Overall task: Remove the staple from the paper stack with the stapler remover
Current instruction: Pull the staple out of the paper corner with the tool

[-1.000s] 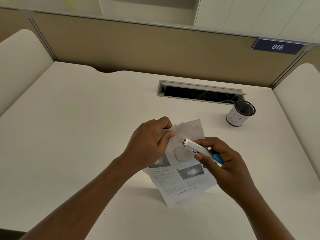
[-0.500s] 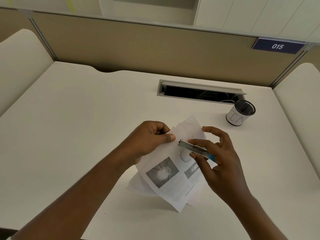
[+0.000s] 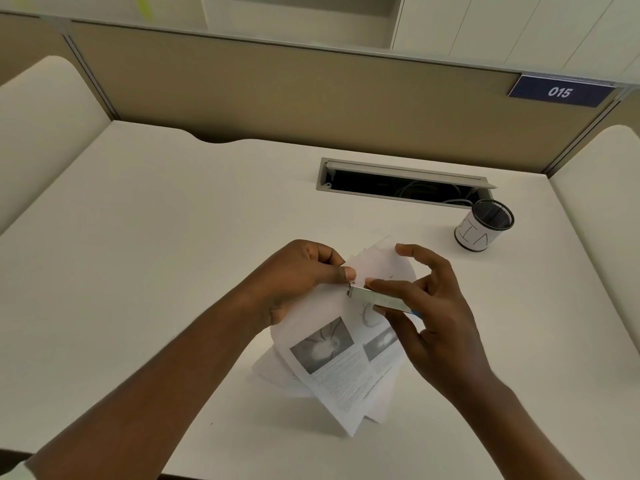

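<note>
Left hand pinches the paper stack at frame centre; right hand grips the stapler remover, whose tip should slide squarely under the staple.

A pale cream desk carries everything here, closed in at the back by a tan partition. A cable slot with a grey metal frame is cut into the desk's far side, its lid tipped open. Just beside its right end stands a black mesh cup wrapped in white paper. The lower corners of the paper stack seem to touch the desk.
</note>
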A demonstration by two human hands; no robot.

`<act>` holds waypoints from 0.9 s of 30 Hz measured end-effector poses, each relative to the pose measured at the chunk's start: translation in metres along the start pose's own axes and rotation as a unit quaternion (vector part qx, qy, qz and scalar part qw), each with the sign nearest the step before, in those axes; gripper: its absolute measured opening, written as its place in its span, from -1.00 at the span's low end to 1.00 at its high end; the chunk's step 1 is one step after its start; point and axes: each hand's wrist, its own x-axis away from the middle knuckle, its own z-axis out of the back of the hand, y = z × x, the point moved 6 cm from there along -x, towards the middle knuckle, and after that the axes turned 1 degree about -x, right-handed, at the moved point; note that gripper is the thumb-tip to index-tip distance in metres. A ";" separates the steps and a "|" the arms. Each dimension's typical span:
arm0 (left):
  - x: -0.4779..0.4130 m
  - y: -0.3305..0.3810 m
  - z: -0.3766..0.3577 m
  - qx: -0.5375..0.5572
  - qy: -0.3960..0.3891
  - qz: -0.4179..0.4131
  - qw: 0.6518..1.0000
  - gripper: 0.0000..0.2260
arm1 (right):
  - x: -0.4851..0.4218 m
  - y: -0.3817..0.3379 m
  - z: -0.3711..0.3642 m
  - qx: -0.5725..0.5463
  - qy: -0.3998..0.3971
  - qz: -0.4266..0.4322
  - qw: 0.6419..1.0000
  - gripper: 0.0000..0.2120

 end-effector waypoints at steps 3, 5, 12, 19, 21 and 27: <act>-0.002 -0.003 -0.001 0.018 -0.007 0.012 1.000 -0.79 | -0.001 -0.003 -0.002 0.022 -0.014 0.039 0.999 -0.71; -0.002 -0.006 -0.003 0.024 -0.010 0.018 0.999 -0.82 | -0.001 -0.003 -0.002 0.037 -0.011 0.062 0.997 -0.73; -0.003 -0.012 0.004 0.015 0.011 0.020 1.000 -0.80 | 0.020 -0.015 -0.010 0.074 -0.017 0.178 0.981 -0.69; -0.001 -0.012 -0.001 -0.008 -0.006 -0.005 1.000 -0.77 | 0.011 0.012 -0.001 -0.053 0.000 0.010 0.999 -0.66; 0.001 -0.010 -0.004 -0.013 -0.015 -0.017 1.000 -0.79 | 0.008 0.013 -0.002 -0.073 -0.023 -0.007 0.997 -0.66; 0.006 -0.009 -0.007 -0.057 -0.044 -0.039 0.997 -0.92 | 0.004 0.014 0.002 -0.111 -0.037 -0.036 0.993 -0.75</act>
